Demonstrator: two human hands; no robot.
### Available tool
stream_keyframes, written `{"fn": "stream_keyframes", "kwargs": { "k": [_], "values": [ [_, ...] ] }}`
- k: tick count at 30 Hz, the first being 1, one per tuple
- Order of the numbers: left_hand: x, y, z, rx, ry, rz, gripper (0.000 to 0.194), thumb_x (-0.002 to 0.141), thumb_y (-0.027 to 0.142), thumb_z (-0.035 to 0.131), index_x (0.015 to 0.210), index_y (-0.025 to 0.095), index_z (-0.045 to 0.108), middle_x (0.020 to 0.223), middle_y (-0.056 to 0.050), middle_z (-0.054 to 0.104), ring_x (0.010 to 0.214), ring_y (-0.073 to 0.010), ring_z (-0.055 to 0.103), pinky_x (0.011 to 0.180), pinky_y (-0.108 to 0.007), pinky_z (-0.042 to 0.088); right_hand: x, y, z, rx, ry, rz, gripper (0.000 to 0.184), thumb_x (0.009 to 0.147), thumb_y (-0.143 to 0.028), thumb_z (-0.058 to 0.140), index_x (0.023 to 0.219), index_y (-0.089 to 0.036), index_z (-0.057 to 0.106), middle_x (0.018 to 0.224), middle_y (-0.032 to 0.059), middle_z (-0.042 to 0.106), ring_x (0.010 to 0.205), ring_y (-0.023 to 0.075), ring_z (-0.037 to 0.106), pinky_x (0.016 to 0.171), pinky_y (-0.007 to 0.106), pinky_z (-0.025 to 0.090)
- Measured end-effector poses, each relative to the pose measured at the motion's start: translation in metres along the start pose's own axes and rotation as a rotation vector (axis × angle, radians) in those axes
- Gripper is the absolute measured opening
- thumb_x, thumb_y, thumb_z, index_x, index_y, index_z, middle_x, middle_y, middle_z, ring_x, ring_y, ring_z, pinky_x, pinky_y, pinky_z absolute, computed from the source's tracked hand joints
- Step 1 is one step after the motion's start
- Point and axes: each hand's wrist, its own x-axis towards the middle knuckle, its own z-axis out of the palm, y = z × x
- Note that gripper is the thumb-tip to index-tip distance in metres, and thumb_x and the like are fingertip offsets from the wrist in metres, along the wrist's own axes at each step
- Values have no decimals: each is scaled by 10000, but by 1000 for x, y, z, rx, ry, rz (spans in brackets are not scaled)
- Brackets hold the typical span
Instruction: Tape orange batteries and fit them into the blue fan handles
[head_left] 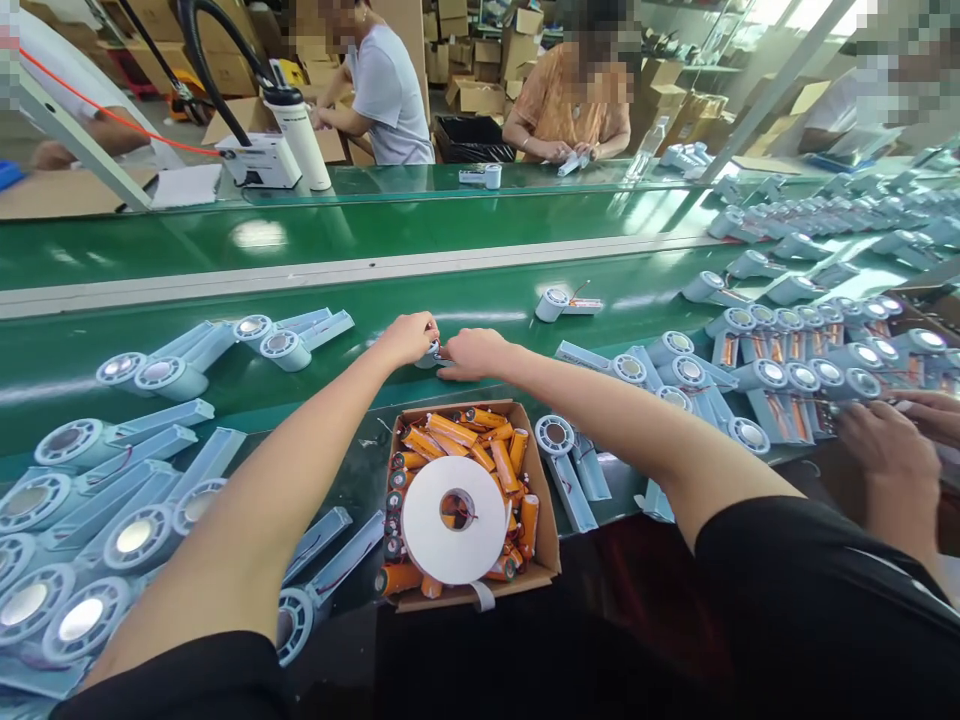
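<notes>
My two hands meet over the green belt in front of me, at a light blue handheld fan housing [427,358] that they mostly cover. My left hand [407,338] is closed at the round head of the housing, its fingers bent and pinched together. From the other side, my right hand [478,352] grips the same housing with its fingers closed. Below them stands a cardboard box [553,520] full of orange wrapped batteries [451,431]. A roll of white tape [427,530] lies flat on top of the batteries.
Many blue fan housings [136,537] lie at the left, with more rows [799,377] at the right. One housing [553,304] sits farther along the green belt [450,300]. A co-worker's hand [889,450] is at the far right. People sit across the line.
</notes>
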Motion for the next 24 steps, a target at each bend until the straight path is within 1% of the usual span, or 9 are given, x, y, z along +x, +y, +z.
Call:
{"fn": "stream_keyframes", "kwargs": {
  "k": [3,6,8,10,12,14,18,21,24],
  "values": [
    [-11,14,-11,44,29,-51,337,1009,266,510,1239,154,729,1245,-210,773,1144,-348,732,951,-421,557,-6,10,-17,27,63,-32,331,1028,-410,661,1205,-192,836,1281,170,795,1201,341,737,964,415,572],
    [-60,21,-21,104,142,-37,477,1011,347,529,1433,144,619,1397,-248,696,1281,-426,666,1017,-548,545,-62,21,-21,197,357,-125,319,1063,-287,588,1271,-179,804,1365,130,767,1261,275,704,1077,414,532],
    [-113,19,-22,115,168,171,549,986,455,589,1481,219,597,1469,-181,672,1358,-396,621,1081,-550,537,-122,20,-10,391,468,-208,288,1057,-304,601,1206,-187,819,1192,97,825,1084,227,757,988,374,569],
    [-171,15,-17,86,10,521,545,908,515,697,1416,321,669,1475,-88,690,1384,-343,611,1163,-503,517,-185,12,9,574,439,-293,233,1041,-342,645,1083,-219,838,999,52,841,882,180,766,835,307,587],
    [-220,9,-8,104,-62,717,511,874,418,746,1381,368,702,1474,-47,698,1379,-331,617,1204,-501,505,-231,-1,28,693,418,-336,193,1037,-333,668,1044,-232,833,908,31,832,784,153,754,743,265,572],
    [-253,3,2,141,-4,767,533,877,223,686,1395,351,698,1459,-43,708,1371,-313,626,1194,-478,530,-249,-13,42,721,466,-320,183,1045,-313,662,1035,-223,821,885,33,824,752,146,742,713,256,558],
    [-284,-9,6,161,198,707,561,889,153,618,1427,301,671,1397,-55,738,1446,-328,565,1162,-465,566,-208,-37,49,599,559,-168,205,1065,-314,626,1103,-205,794,977,60,824,829,172,745,773,286,557],
    [-302,-22,-1,124,293,612,477,896,294,693,1371,330,699,1277,-64,784,1389,-365,604,1078,-490,610,-152,-57,41,361,404,-71,244,1047,-372,677,1142,-177,787,1086,123,811,993,256,768,830,330,560],
    [-317,-30,-1,10,232,581,423,897,346,705,1320,361,712,1278,-60,783,1242,-328,697,967,-426,645,-116,-69,33,158,229,-39,307,953,-421,805,1089,-147,790,1121,179,792,994,315,773,776,342,552]
  ]
}}
